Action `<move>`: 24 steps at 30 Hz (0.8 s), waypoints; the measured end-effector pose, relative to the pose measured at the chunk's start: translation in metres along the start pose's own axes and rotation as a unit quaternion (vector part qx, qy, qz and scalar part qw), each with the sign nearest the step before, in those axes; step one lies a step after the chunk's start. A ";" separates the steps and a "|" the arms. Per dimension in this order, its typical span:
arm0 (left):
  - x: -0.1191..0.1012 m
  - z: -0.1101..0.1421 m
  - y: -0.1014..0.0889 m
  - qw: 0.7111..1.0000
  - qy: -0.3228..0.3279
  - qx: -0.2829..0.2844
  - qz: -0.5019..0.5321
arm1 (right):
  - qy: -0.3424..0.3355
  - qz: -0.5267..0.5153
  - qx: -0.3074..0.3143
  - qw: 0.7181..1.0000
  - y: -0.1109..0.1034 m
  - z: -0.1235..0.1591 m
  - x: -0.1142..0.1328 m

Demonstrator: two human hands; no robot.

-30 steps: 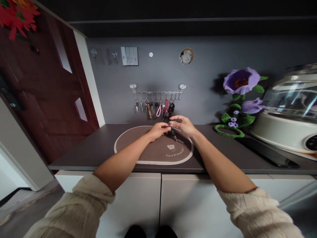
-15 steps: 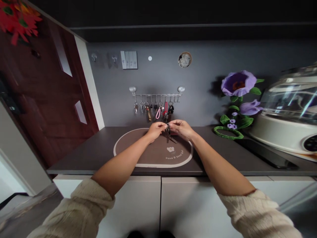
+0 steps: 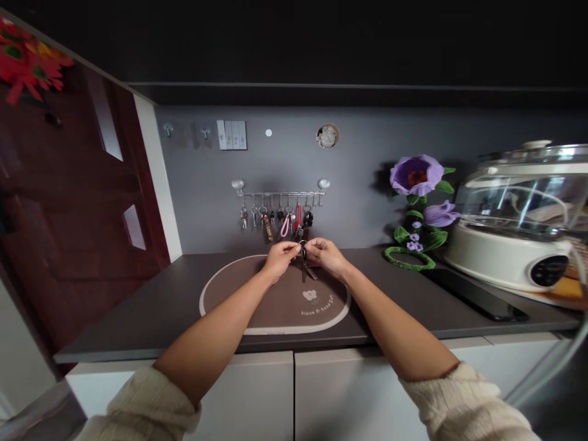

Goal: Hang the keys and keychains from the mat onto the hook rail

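My left hand [image 3: 279, 260] and my right hand [image 3: 325, 255] meet above the counter, fingers pinched on a metal key ring [image 3: 302, 243] between them. Several keys [image 3: 304, 269] dangle from that ring over the brown oval mat [image 3: 257, 306]. Both hands are closed, one on each side of the ring. Just behind them, a wall rail [image 3: 280, 194] carries several sets of keys, among them a pink strap [image 3: 285, 226] and a brown fob [image 3: 267, 228]. The hooks at the rail's right end hold nothing.
Purple flowers [image 3: 417, 176] on a green ring base stand at the right. Beside them are a black phone [image 3: 482, 297] and a white appliance with a clear body [image 3: 500, 248]. A dark cabinet [image 3: 294, 49] overhangs the counter [image 3: 138, 306]. A dark red door [image 3: 92, 202] is on the left.
The camera view has tilted up and shifted slightly right, so the scene sits lower in the picture. Both hands still hold the key ring above the mat.
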State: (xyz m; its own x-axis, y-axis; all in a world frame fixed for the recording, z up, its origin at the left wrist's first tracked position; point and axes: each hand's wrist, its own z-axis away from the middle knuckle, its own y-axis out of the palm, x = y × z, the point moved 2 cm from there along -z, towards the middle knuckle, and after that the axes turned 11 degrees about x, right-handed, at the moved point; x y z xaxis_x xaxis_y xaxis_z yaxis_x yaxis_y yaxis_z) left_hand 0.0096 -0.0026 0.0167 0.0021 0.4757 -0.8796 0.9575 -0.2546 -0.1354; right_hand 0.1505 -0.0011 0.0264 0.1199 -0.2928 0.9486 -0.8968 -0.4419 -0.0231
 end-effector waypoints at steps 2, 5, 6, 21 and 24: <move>0.000 0.000 0.000 1.000 -0.001 -0.004 0.002 | -0.007 -0.008 -0.009 1.000 -0.002 -0.001 0.000; 0.001 0.000 -0.001 1.000 0.000 -0.012 -0.002 | -0.021 -0.016 -0.023 0.999 -0.005 -0.001 0.002; 0.001 0.000 -0.001 1.000 -0.001 -0.013 -0.003 | -0.024 -0.018 -0.029 0.999 -0.006 -0.001 0.004; 0.009 0.000 -0.001 0.999 -0.027 -0.021 -0.035 | -0.060 -0.027 -0.179 0.982 -0.030 -0.043 0.056; 0.010 -0.001 -0.002 0.999 -0.026 -0.024 -0.036 | -0.056 -0.021 -0.223 0.973 -0.034 -0.054 0.060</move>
State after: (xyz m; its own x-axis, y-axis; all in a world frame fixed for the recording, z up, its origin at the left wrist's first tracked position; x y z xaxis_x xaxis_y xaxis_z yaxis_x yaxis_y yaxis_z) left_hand 0.0082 0.0035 0.0087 -0.0808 0.4463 -0.8912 0.9673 -0.1807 -0.1782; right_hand 0.1653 0.0425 0.1011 0.1827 -0.3843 0.9049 -0.9829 -0.0501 0.1772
